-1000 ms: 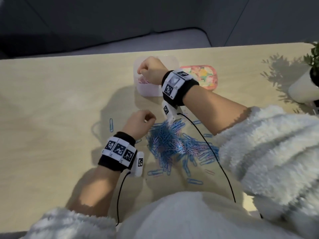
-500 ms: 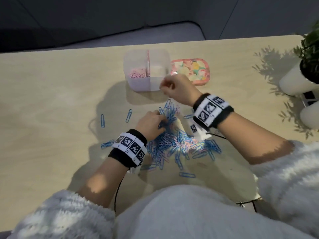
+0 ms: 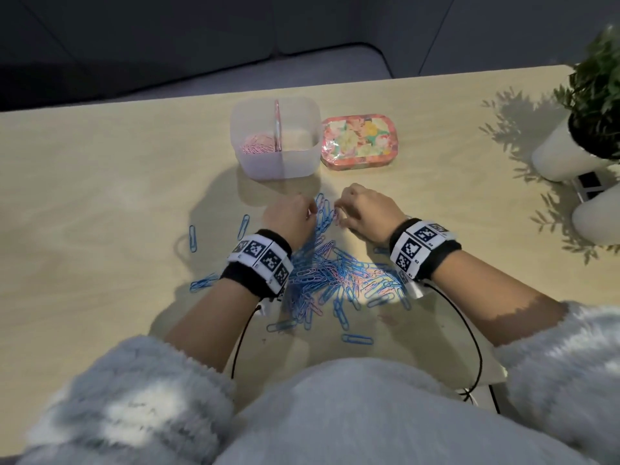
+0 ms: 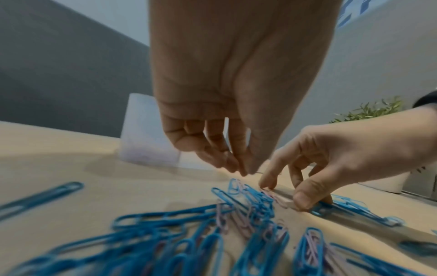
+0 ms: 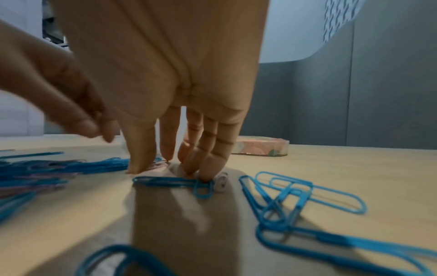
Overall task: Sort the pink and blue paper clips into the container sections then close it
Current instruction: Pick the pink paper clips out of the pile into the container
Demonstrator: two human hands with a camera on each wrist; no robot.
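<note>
A heap of blue and pink paper clips (image 3: 332, 273) lies on the table in front of me. Behind it stands the translucent container (image 3: 302, 162) with a pink divider (image 3: 277, 125); pink clips (image 3: 256, 147) fill its left section. My left hand (image 4: 246, 170) hangs just over the far end of the heap, fingers loosely curled, with nothing visible between them. My right hand (image 5: 170, 168) presses its straight fingertips on the table there, index and thumb either side of a pink clip (image 4: 278, 198). A blue clip (image 5: 170, 182) lies under its fingers.
The floral lid (image 3: 359, 142) lies right of the container. Stray blue clips (image 3: 193, 238) sit to the left of the heap. Two white pots with a plant (image 3: 577, 142) stand at the right edge. Cables run from both wrists toward me.
My right hand has come back from the container's left section to the far end of the heap. My left hand has moved forward to meet it there.
</note>
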